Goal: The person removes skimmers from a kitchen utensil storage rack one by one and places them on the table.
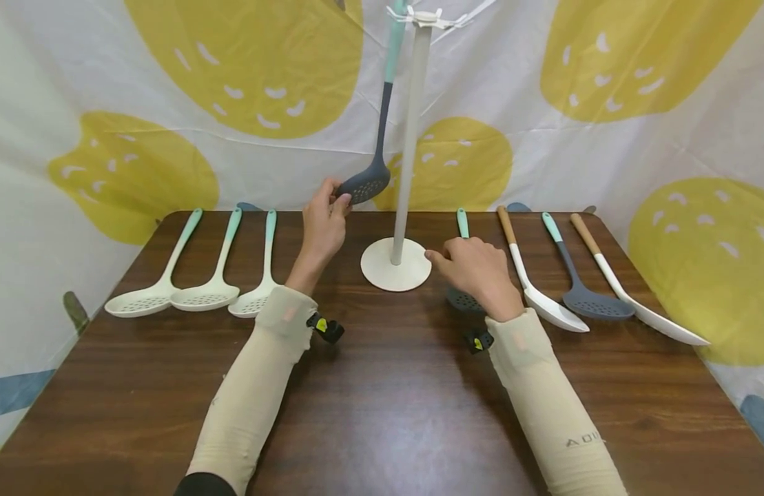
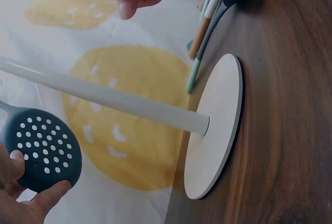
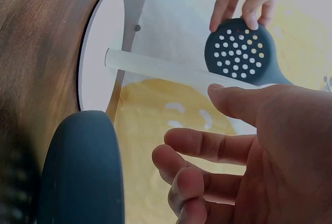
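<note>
My left hand (image 1: 324, 227) pinches the rim of a dark grey skimmer (image 1: 364, 183) between thumb and fingers. The skimmer tilts upright left of a white stand (image 1: 410, 138), its mint handle rising beside the stand's top hooks (image 1: 426, 19). Whether the handle hangs on a hook cannot be told, as its end leaves the head view. Round holes show in the skimmer's head (image 2: 44, 143) in the left wrist view. With fingers loosely bent and holding nothing, my right hand (image 3: 290, 141) hovers above another dark skimmer (image 1: 463, 300), partly hiding it.
Several cream skimmers with mint handles (image 1: 204, 296) lie at the left of the brown table (image 1: 382, 386). To the right lie a white ladle (image 1: 552, 310) with a wooden handle, a dark skimmer (image 1: 595, 303) and a white turner (image 1: 661, 322). A patterned curtain (image 1: 282, 165) stands behind.
</note>
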`<state>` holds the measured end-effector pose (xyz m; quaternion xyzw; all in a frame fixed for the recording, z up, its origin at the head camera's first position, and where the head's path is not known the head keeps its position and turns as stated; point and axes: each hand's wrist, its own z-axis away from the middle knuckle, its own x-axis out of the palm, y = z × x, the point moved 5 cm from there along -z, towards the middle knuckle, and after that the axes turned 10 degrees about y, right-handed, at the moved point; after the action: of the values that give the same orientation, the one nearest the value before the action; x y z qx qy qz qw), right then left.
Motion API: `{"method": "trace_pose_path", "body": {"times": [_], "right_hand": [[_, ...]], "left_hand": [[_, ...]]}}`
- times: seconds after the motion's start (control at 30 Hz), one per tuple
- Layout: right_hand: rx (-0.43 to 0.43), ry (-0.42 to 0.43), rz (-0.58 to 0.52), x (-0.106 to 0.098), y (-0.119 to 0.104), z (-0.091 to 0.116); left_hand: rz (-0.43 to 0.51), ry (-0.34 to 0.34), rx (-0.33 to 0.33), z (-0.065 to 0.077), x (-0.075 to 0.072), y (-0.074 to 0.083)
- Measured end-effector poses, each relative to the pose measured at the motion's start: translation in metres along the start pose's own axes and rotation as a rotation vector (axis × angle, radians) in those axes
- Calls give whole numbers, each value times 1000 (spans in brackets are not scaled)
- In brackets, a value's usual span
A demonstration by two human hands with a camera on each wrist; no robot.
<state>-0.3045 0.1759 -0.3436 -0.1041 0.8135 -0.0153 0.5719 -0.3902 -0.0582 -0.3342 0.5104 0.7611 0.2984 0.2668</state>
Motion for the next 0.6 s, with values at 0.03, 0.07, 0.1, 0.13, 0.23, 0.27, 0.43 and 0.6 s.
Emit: {"method": "trace_pose_path", "body": {"times": [0.03, 0.07, 0.1, 0.13, 0.23, 0.27, 0.43, 0.6], "right_hand": [[0, -1, 0, 0, 0, 0], [0, -1, 1, 0, 0, 0], [-2, -1, 1, 0, 0, 0], [-3, -1, -1, 0, 0, 0], [-6, 1, -7, -1, 1, 0], [-3, 2, -8, -2, 2, 1], [3, 12, -8, -4, 3, 1], [-3, 12, -15, -4, 1, 0]], "left_hand": [[-25, 4, 5, 0, -1, 0], [-50, 7, 10, 0, -2, 0], [-73, 12, 18, -1, -2, 0], [-94, 14, 24, -1, -3, 1], [-130, 25, 44, -1, -5, 4], [-131, 24, 48, -1, -5, 5], [-131, 31, 56, 1, -12, 11], [-172, 57, 114, 5, -28, 18]]}}
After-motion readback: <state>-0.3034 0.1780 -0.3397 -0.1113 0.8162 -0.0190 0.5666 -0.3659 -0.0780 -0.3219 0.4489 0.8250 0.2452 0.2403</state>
